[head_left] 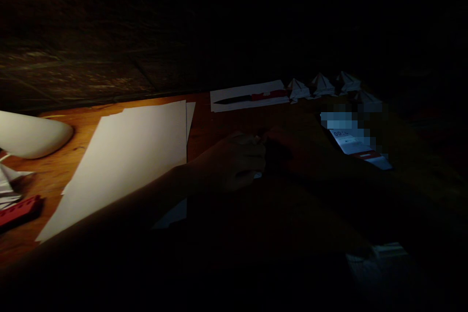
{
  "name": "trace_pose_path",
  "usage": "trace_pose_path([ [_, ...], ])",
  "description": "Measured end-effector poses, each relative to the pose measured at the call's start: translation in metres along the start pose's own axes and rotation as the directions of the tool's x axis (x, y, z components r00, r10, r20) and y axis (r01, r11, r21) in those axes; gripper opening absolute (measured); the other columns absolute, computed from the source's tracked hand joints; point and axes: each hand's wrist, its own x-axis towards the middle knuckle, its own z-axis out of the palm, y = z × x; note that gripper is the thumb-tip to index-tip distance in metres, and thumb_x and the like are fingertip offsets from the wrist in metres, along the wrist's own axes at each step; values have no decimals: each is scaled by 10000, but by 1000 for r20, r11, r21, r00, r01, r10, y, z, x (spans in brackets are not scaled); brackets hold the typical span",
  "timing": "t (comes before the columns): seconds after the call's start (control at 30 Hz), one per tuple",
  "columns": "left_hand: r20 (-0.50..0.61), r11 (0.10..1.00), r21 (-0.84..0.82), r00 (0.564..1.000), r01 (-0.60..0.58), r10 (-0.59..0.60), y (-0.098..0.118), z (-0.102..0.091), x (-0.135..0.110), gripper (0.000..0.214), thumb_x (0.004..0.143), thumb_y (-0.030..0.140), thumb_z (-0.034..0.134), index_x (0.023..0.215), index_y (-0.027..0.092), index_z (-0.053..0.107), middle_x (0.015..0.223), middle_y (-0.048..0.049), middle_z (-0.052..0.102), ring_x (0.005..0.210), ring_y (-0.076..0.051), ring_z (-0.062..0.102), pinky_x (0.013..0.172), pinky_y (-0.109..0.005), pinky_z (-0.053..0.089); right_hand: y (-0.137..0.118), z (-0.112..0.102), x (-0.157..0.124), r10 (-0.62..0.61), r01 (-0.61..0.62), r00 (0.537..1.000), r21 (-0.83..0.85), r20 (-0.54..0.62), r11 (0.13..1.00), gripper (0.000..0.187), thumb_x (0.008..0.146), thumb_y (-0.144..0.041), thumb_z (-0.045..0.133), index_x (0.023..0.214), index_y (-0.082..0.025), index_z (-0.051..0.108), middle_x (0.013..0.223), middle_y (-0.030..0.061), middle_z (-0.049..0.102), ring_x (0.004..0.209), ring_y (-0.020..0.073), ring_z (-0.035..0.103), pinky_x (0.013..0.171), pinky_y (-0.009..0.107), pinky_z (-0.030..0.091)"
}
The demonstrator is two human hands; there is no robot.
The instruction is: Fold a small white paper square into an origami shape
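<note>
The scene is very dark. My left hand (pixel 234 161) rests on the wooden table (pixel 73 122) with its fingers curled round a small piece of white paper (pixel 258 174), which barely shows. My right hand (pixel 292 153) meets it from the right, fingers also closed at the same spot; what it grips is lost in shadow. To the left of my hands lies a stack of large white paper sheets (pixel 131 156).
A red-handled knife (pixel 252 97) lies on a white sheet (pixel 248 88) at the back. Several folded paper figures (pixel 321 85) stand to its right. A lit phone (pixel 353 139) lies at right. A white lamp head (pixel 29 134) and a red object (pixel 20 209) are at far left.
</note>
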Motion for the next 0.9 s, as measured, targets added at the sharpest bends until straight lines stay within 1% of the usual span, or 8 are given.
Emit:
trace_pose_path([
  [0.17,21,1000,5,1000,3,-3,0,-1,1,142,935,194,530,965,225,666,994,-32,676,988,-225,561,909,-396,433,1,-4,1,8,-9,999,18,52,1000,569,699,-28,598,1224,-246,606,1214,79,599,1123,272,589,967,460,481],
  [0.3,38,1000,-15,999,9,-9,0,-3,2,152,934,197,535,975,233,677,994,-32,678,995,-223,569,896,-386,434,3,-6,1,-22,21,999,27,48,999,586,706,-40,615,1248,-264,601,1232,69,598,1159,270,577,991,458,472],
  [0.43,20,1000,-23,1000,6,-5,-1,-2,1,163,934,192,529,983,234,678,996,-30,682,1015,-227,568,904,-386,425,5,-6,2,-28,26,998,33,57,999,560,717,-54,633,1233,-270,616,1232,59,611,1156,268,586,992,450,478],
  [0.5,20,1000,-22,1000,3,-2,-1,-2,1,157,939,199,527,982,233,674,1008,-31,683,1019,-229,567,907,-385,424,4,-6,2,-33,32,998,35,49,999,578,705,-30,621,1229,-273,617,1247,56,613,1169,264,583,1007,448,471],
  [0.57,20,1000,-21,1000,0,0,0,-2,2,160,942,202,529,1000,235,675,1022,-31,685,1018,-227,570,908,-381,426,2,-6,3,-12,11,999,28,37,1000,600,681,-1,604,1220,-263,619,1250,61,616,1181,266,579,1017,452,465],
  [0.67,18,1000,-21,1000,1,0,0,-3,2,173,933,189,540,1017,234,685,1013,-34,687,1009,-225,576,912,-380,432,-2,-7,5,28,-29,999,30,37,999,577,664,-2,611,1188,-243,631,1213,66,628,1147,271,593,988,444,480],
  [0.8,11,999,-40,1000,3,-3,-2,-2,1,185,927,191,554,1039,242,693,1033,-33,693,1019,-229,579,899,-387,440,-6,-10,7,34,-36,997,27,70,999,535,659,-18,630,1146,-238,638,1172,65,636,1085,261,609,935,422,498],
  [0.9,14,997,-71,1000,5,-4,-3,-2,-1,202,935,192,553,1068,252,692,1063,-31,700,1057,-229,582,921,-390,444,-6,-11,7,35,-38,996,31,85,999,514,671,-41,653,1151,-223,636,1179,76,633,1075,267,609,924,432,496],
])
